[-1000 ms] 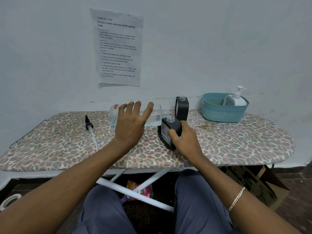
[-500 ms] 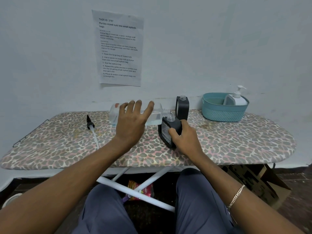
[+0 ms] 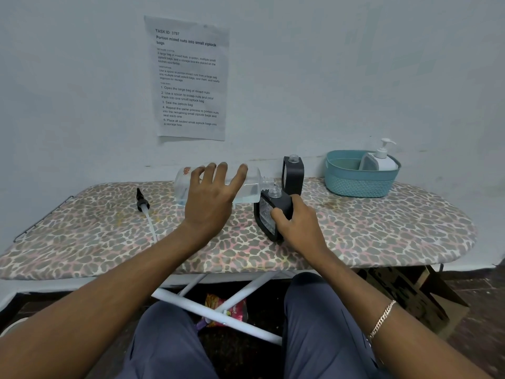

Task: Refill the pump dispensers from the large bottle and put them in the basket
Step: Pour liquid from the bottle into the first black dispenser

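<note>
**Nothing shifted since the earlier frame: pouring pose held**

Both hands and both bottles stand where they stood half a second ago; only the viewpoint has drifted slightly.

1. Ironing board (image 3: 382, 236), leopard-print cover, carries all the items.
2. Printed sheet (image 3: 191, 77) hangs on the wall at 12 o'clock above the board.
3. Basket (image 3: 355, 184), teal, sits at 2 o'clock from the held dispenser, well apart. A white pump dispenser (image 3: 382, 162) stands upright inside it.
4. Large bottle (image 3: 251, 187), clear, lies level above the board with its neck pointing to 3 o'clock. Its mouth is just beside the held dispenser's open neck. Whether liquid is running cannot be told.
5. Left hand (image 3: 210, 201) grips the large bottle from above, fingers spread and curved over it.
6. Right hand (image 3: 297, 228) grips the held dispenser (image 3: 280, 203), a black one on the board, tilted toward the bottle. The thumb presses its front face and the fingers curl round the side.
7. Second black dispenser (image 3: 293, 176), uncapped and upright, stands just behind at 1 o'clock.
8. Pump head (image 3: 142, 205) with its tube lies at 9 o'clock, well apart.
</note>
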